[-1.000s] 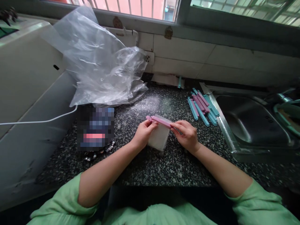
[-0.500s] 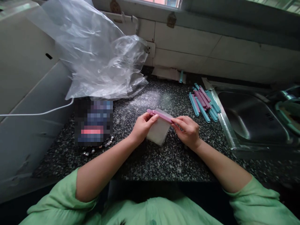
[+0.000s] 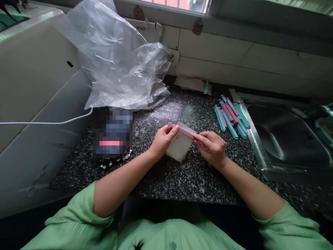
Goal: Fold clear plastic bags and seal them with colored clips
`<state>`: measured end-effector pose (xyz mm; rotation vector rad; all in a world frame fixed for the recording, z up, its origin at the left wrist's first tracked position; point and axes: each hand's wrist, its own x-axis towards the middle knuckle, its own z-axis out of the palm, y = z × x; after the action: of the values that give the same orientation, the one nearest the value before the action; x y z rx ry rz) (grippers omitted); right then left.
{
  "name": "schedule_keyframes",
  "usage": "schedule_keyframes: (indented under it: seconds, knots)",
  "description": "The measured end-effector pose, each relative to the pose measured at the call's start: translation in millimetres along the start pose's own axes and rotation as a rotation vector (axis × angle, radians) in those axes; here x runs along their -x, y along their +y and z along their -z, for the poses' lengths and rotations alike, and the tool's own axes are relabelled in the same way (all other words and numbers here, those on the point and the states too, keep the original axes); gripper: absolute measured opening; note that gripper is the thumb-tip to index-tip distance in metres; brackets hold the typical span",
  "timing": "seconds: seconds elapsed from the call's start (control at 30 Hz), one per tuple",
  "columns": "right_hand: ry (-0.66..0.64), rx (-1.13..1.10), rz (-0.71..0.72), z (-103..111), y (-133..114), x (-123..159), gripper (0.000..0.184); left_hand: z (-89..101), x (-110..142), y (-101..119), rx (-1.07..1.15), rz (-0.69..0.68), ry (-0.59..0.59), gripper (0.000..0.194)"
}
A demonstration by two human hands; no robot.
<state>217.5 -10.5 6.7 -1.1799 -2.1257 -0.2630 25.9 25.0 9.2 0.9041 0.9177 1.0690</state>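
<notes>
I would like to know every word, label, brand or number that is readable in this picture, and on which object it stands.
No text can be read.
The pixelated patch on the countertop hides whatever is there.
The pink clip, small bag and pile of clips show no print.

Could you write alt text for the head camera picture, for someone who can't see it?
A person's left hand and right hand hold a pink plastic sealing clip across the top of a small clear plastic bag over a speckled black stone counter. A pile of blue and pink clips lies beside a steel sink.
</notes>
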Motion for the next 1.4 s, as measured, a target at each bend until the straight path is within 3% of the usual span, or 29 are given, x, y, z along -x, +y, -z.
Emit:
schedule_keyframes:
  seconds: [0.13,0.27,0.47,0.57,0.8,1.4]
  knots:
    - [0.008,-0.045,-0.015,0,-1,0,0.018,0.1,0,1,-0.014,-0.009,-0.001,0.038]
    - [0.050,-0.241,-0.207,0,0,-2,0.028,-0.8,3,4,-0.080,-0.040,-0.030,0.037]
    - [-0.213,-0.632,-0.518,-4,2,-4,0.025,-2.5,7,8,-0.150,-0.055,-0.082,0.038]
    - [-0.252,-0.709,-0.599,-5,0,-4,0.023,-2.5,6,9,-0.159,-0.057,-0.100,0.037]
    - [-0.175,-0.623,-0.546,-2,-3,-5,0.017,-1.2,2,10,-0.189,-0.103,-0.013,0.033]
    - [-0.153,-0.587,-0.474,-2,-4,-6,0.014,0.0,4,10,-0.235,-0.191,-0.037,0.026]
